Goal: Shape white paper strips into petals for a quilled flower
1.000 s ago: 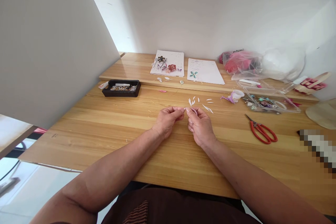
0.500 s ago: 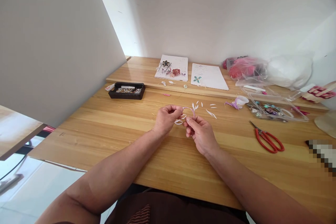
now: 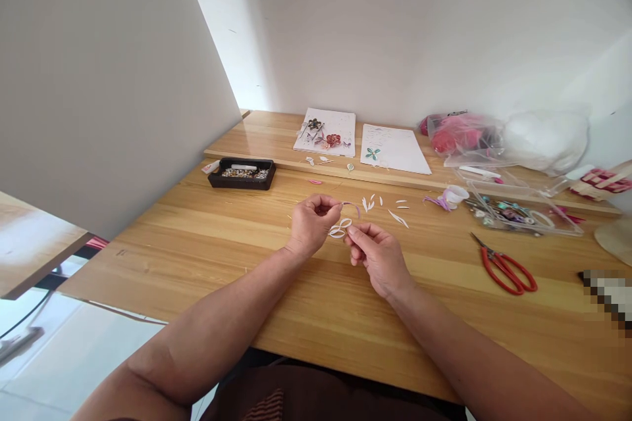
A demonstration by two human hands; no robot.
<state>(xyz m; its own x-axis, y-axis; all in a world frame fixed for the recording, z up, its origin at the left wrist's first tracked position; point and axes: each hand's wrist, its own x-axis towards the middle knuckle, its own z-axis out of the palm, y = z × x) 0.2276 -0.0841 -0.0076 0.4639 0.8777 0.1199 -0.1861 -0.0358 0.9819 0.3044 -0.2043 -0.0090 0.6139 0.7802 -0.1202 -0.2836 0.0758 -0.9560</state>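
My left hand [image 3: 312, 223] is pinched on one end of a thin purple strand [image 3: 354, 206], just above the middle of the wooden table. The strand arcs over toward my right hand [image 3: 378, 255], where its other end drops behind the fingers. My right hand's thumb and forefinger are pressed together, close by white leaf-shaped loops [image 3: 337, 233] that show between the two hands. Whether those fingertips grip the strand's end or a loop is hidden. White petal-shaped slips [image 3: 398, 218] lie scattered beyond my right hand.
Red-handled pliers [image 3: 506, 270] lie at right, below a clear box of beads [image 3: 563, 223] and a spool with purple thread [image 3: 451, 197]. A black bead tray [image 3: 214, 179] stands at left. Paper sheets [image 3: 399, 145] and plastic bags [image 3: 543, 131] occupy the raised back shelf.
The purple arc between my hands has become shorter and lower. The white loops show more fully by my right fingertips. The whole view has shifted slightly.
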